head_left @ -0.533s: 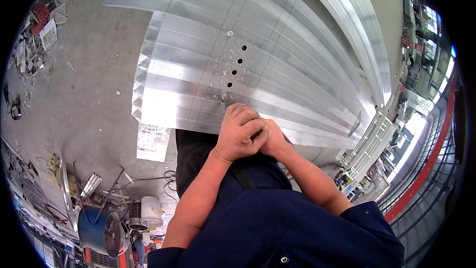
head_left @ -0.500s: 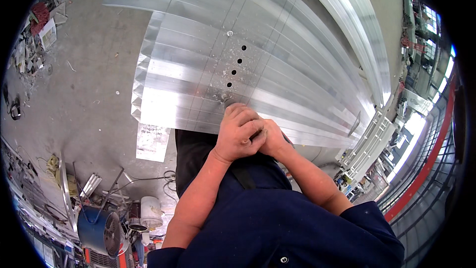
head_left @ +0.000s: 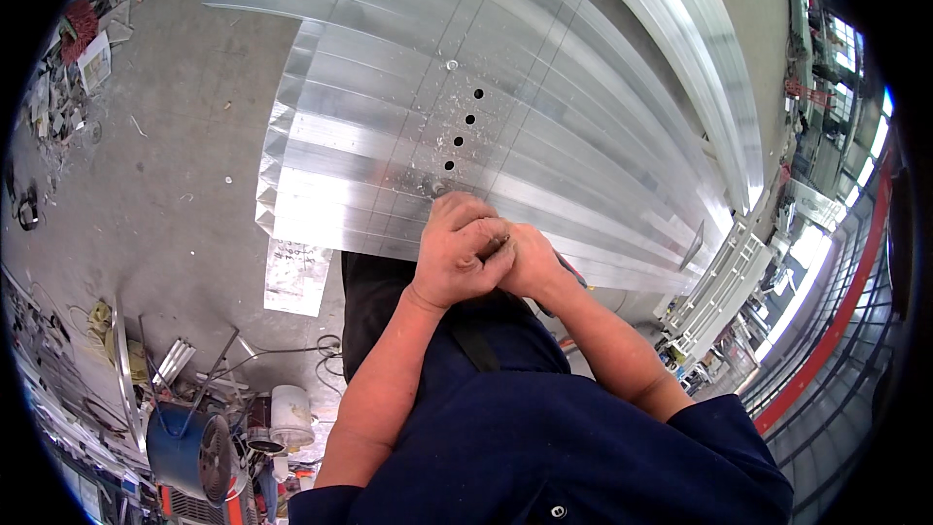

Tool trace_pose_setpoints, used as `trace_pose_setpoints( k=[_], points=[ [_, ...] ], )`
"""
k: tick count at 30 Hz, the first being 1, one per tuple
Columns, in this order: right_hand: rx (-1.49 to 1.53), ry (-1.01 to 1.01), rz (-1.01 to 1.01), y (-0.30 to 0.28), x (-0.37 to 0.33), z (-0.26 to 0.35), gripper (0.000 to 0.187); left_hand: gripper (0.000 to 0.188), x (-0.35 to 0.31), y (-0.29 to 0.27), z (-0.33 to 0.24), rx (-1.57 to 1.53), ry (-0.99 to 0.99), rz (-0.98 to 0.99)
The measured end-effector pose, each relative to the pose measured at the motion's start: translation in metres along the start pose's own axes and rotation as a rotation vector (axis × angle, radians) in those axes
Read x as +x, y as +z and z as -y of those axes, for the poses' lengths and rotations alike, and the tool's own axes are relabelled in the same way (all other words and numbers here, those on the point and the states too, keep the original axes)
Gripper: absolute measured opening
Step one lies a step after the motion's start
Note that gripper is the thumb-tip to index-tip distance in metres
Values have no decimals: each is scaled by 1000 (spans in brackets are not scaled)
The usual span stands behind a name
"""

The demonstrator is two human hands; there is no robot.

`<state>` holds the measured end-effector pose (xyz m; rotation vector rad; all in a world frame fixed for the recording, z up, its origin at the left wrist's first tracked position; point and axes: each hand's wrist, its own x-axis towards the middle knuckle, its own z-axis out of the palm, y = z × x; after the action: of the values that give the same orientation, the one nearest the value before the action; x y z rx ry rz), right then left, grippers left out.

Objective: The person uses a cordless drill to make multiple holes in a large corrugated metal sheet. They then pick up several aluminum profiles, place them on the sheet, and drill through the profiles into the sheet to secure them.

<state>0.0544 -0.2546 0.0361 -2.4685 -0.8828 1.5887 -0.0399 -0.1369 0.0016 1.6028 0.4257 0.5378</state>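
Note:
Both my hands are closed together at the near edge of a stack of silvery metal profiles [head_left: 360, 107]. A power drill [head_left: 571, 270] is mostly covered by them; only a dark, red-edged part shows beside my right wrist. My left hand [head_left: 459, 251] wraps over its front end, and my right hand [head_left: 530, 261] grips it behind, pressed against the left. Just ahead of my left fingers, metal shavings surround a ring-shaped cut [head_left: 440, 189]. Several round dark holes [head_left: 459, 142] run away from it in a row, with a small bright disc [head_left: 451, 65] beyond.
More long profiles [head_left: 714, 68] lie at the far right. A printed sheet [head_left: 296, 277] sticks out under the stack's left end. At the lower left stand a blue drum-shaped fan [head_left: 190, 452] and a white bucket [head_left: 292, 416], with cables [head_left: 326, 350] on the floor. Scraps [head_left: 68, 87] lie far left.
My hands have shifted slightly left with the drill. The dark front piece seen ahead of my left fingers is now covered, and more of the drill shows by my right wrist.

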Motion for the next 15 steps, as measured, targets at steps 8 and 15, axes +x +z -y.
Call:
trace_pose_setpoints(
  k=[8,15],
  points=[
    [14,-17,24,-20,-3,14,26,22,4,2,0,9,-1,-3],
    [54,-80,-16,-1,-4,-9,21,22,1,8,0,41,29,43]
  ],
)
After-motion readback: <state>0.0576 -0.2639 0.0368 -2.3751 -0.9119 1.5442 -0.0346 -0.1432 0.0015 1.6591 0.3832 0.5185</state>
